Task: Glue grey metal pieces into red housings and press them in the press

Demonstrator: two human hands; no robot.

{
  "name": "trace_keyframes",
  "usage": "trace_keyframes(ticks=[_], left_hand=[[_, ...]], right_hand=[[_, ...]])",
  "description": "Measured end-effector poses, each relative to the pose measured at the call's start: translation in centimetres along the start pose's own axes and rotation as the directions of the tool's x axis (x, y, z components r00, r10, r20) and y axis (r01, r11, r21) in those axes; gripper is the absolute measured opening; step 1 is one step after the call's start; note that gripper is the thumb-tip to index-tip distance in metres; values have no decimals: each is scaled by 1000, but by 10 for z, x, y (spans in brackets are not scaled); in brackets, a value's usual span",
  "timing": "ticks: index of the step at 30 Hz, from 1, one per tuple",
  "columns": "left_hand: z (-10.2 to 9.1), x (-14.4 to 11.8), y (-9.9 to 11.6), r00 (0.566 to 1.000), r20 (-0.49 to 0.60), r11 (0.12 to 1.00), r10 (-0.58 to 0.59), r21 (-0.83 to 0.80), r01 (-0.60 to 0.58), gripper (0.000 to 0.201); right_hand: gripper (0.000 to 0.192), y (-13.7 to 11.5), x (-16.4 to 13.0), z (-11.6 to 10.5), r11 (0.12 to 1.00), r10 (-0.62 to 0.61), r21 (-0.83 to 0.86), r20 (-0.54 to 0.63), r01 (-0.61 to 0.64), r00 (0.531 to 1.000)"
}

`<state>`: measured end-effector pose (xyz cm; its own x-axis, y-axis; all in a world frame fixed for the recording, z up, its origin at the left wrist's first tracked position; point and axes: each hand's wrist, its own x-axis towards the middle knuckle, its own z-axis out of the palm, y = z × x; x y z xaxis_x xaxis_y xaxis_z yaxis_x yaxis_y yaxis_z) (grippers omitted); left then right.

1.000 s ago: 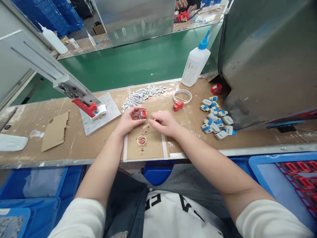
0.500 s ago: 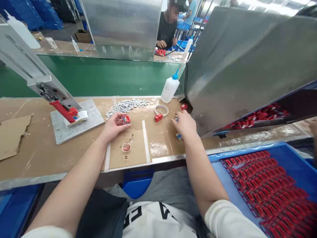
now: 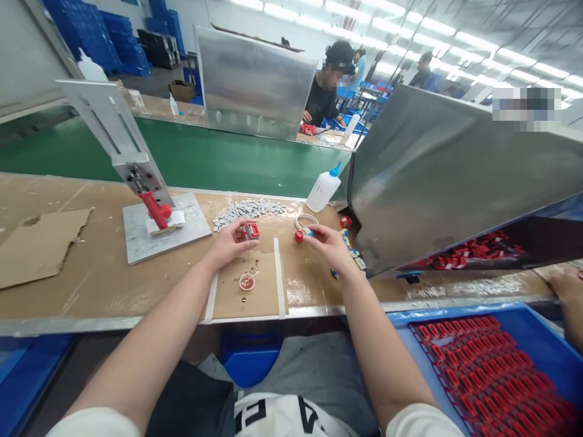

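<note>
Plastic, red and boxy, forms the small part [image 3: 250,230] pinched in the closed left grip [image 3: 230,243] above the desk [image 3: 82,285]. A small blue-white piece [image 3: 308,231] is clamped by the right grip [image 3: 330,246].

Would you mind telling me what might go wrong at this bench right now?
The small blue-and-white part, pinched only at the right hand fingertips, could slip. The small open cup of reddish liquid sits just below the left hand, which holds a red plastic piece; a wrist might tip it.
</note>
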<state>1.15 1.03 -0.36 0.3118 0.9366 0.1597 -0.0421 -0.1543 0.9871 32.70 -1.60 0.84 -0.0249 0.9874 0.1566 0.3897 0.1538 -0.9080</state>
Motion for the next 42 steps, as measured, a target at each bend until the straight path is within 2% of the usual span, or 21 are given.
trace_keyframes(ticks=[2,3,5,7,12,16,20,30,35,42], left_hand=[[-1,-1,1,999,0,998,32,-53,-32,74],[-1,-2,2,999,10,997,43,-71,-43,75],[-2,-5,5,998,39,996,45,-73,-42,76],[-2,-9,7,999,47,999,17,-33,-16,77],[0,-11,4,990,-6,990,-138,-34,138,79],[1,-8,0,976,14,974,-216,-69,217,78],[-1,-8,-1,977,22,974,-213,-78,214,77],[1,-9,-3,988,13,988,-151,28,151,76],[1,-12,-6,989,-16,989,-145,-10,145,74],[3,-13,-8,988,12,988,-151,-5,151,74]], right_hand=[[54,-9,2,30,940,-16,339,130,-30,991],[56,-13,3,44,893,-22,446,169,-56,985],[57,-20,7,69,822,-23,563,186,-87,982],[58,-26,10,85,798,-26,597,166,-80,986],[48,-40,17,94,895,-137,443,148,59,979],[40,-54,24,91,925,-328,260,170,279,929],[35,-66,29,91,893,-451,115,224,436,864],[30,-65,33,96,782,-582,-64,283,620,762],[25,-53,37,104,700,-682,-57,241,712,690],[25,-47,46,98,666,-702,-34,311,745,641]])
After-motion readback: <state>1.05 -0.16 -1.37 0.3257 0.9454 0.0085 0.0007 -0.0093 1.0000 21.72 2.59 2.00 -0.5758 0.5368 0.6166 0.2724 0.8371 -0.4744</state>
